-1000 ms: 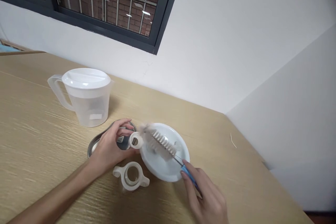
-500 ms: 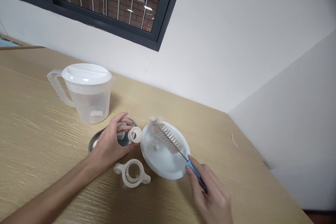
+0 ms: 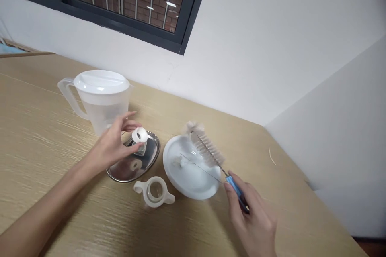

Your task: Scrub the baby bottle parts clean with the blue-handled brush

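Pinched in my left hand (image 3: 116, 142) is a small white ring-shaped piece (image 3: 140, 135), held above a shiny oval metal tray (image 3: 126, 169). A small clear item (image 3: 141, 149) shows just under the ring. My right hand (image 3: 251, 213) grips the blue handle of a bristle brush (image 3: 208, 146), its bristles raised over the right part of a white bowl (image 3: 193, 184). A thin wire also runs from my right fingers across the bowl. Inside the bowl lies a small whitish object (image 3: 181, 162), too unclear to name.
A translucent lidded jug (image 3: 102, 102) stands behind my left hand, near the wall. A two-handled translucent ring (image 3: 155, 192) lies in front of the tray and bowl. One pale strip (image 3: 272, 156) is on the table (image 3: 301, 209) at the right.
My left hand has moved left and slightly up with the white ring, uncovering more of the tray. My right hand has shifted right with the brush.
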Available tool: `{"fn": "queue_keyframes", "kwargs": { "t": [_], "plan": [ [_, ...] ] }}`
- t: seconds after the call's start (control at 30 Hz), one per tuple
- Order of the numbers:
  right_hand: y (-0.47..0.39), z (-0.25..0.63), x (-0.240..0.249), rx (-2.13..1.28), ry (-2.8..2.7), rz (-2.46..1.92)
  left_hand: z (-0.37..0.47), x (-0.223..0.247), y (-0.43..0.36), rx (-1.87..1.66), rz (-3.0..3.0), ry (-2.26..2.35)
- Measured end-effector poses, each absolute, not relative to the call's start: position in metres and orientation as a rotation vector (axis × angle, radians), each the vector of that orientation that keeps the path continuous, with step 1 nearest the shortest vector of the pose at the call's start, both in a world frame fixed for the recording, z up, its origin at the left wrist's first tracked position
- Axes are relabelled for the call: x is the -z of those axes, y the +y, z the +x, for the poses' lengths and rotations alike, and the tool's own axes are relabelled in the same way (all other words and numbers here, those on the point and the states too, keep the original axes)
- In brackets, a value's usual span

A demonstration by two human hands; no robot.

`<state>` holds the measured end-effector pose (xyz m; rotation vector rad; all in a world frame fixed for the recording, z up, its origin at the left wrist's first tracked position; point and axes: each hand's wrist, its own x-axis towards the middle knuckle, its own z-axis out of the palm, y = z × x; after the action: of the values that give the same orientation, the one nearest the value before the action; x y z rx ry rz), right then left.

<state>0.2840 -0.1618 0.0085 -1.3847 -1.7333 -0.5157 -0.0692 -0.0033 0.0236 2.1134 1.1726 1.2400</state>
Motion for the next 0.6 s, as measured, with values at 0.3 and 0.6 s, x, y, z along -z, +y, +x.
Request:
{"fn": "queue_keyframes", "kwargs": {
  "t": [0.3,0.6],
  "plan": [
    [-0.162,0.281,-0.007,0.513,-1.712,-1.39,-0.087,-0.017,0.006,-0.786,2.161,1.183],
    [-0.165,0.28,-0.014,0.536,-1.711,-1.378,-0.049,0.002,-0.006,-0.821,2.351,1.226]
  ]
}}
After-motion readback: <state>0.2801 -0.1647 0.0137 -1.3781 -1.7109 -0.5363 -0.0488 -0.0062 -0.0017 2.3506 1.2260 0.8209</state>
